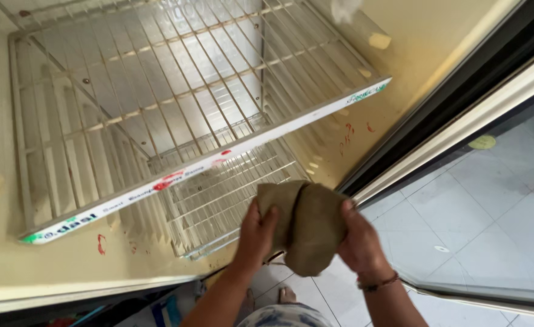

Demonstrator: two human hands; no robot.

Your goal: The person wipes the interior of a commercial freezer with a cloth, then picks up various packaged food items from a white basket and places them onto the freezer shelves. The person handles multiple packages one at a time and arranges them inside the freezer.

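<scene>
Brown cloth (306, 227), one piece, folded and bunched, was held between both hands in front of an open refrigerated cabinet. The left hand (256, 233) had its fingers curled shut around the cloth's left edge, thumb laid over the front; the right hand (356, 239) pinched the right edge, fingers closed behind the fabric. One thin bracelet (377, 282) circled the right wrist. Just beyond the fingers lay two white wire shelves: the lower shelf (218, 200) directly behind the cloth, the upper shelf (158, 91) farther up and to the left. One long white label strip (206, 166) ran along the upper shelf's front edge, with a green mark at each end and a red mark near the middle. Red smears (347, 136) marked the cream-coloured cabinet wall (55, 260) above the right hand and left of the left hand. To the right of the right hand stood one glass door (491, 200), bearing one small round yellow sticker (482, 142). Below the hands lay a pale tiled floor (333, 303).
</scene>
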